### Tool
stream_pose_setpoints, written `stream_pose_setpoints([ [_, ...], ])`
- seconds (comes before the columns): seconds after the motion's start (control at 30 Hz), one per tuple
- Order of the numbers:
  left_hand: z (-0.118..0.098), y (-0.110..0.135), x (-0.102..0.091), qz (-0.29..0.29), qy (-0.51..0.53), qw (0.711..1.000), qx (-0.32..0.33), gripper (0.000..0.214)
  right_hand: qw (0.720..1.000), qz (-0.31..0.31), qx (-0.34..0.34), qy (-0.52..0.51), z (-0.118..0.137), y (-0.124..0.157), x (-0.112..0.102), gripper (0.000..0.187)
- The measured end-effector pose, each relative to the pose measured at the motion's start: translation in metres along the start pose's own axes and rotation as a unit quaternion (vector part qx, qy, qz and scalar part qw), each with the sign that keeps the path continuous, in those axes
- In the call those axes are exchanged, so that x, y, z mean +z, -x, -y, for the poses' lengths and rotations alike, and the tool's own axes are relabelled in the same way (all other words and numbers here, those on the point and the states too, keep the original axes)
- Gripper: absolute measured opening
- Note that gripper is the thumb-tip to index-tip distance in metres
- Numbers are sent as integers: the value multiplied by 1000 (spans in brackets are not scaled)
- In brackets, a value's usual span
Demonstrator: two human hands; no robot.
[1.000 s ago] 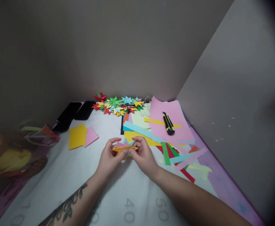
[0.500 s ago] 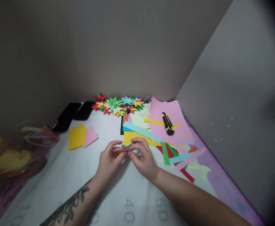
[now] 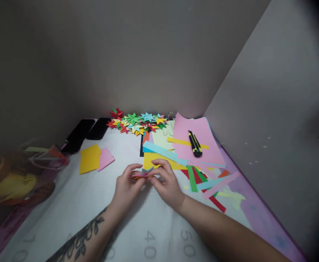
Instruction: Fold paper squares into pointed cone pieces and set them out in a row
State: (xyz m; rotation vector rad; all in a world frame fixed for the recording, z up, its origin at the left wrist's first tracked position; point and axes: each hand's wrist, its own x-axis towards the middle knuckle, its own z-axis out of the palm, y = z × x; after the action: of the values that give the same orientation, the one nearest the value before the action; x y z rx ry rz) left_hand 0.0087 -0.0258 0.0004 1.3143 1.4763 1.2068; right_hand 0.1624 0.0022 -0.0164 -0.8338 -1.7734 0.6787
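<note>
- left hand pinches one end of the folded paper piece
- the piece sits between both hands, nearly edge-on; adjusting its folds seems the step, so the next move likely calls for light, even pressure
- right hand grasps the other end

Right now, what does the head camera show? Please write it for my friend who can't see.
A person's left hand and right hand hold a small folded-paper piece over a white mat. Beyond them lie colourful paper stars; to the right, a utility knife rests on pink paper, near scattered paper strips.
</note>
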Motion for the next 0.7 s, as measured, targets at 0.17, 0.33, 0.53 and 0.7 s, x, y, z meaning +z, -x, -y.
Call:
stream_pose_setpoints([
  [0.17, 3, 2, -3, -14, -54, 998, 39, 29, 1000, 3, 7, 10, 1, -1, -2, 11],
  [0.33, 9, 5, -5, 5, -87, 991, 101, 27, 1000, 8, 17, 13, 2, -4, -2, 14],
  [0.53, 10, 4, -5, 5, -105, 988, 111, 27, 999, 2, 36, -5, 3, -5, 0, 10],
  [0.7, 8, 2, -2, -3, -69, 997, 38, 31, 999, 6, 32, -1, 1, -5, 0, 10],
])
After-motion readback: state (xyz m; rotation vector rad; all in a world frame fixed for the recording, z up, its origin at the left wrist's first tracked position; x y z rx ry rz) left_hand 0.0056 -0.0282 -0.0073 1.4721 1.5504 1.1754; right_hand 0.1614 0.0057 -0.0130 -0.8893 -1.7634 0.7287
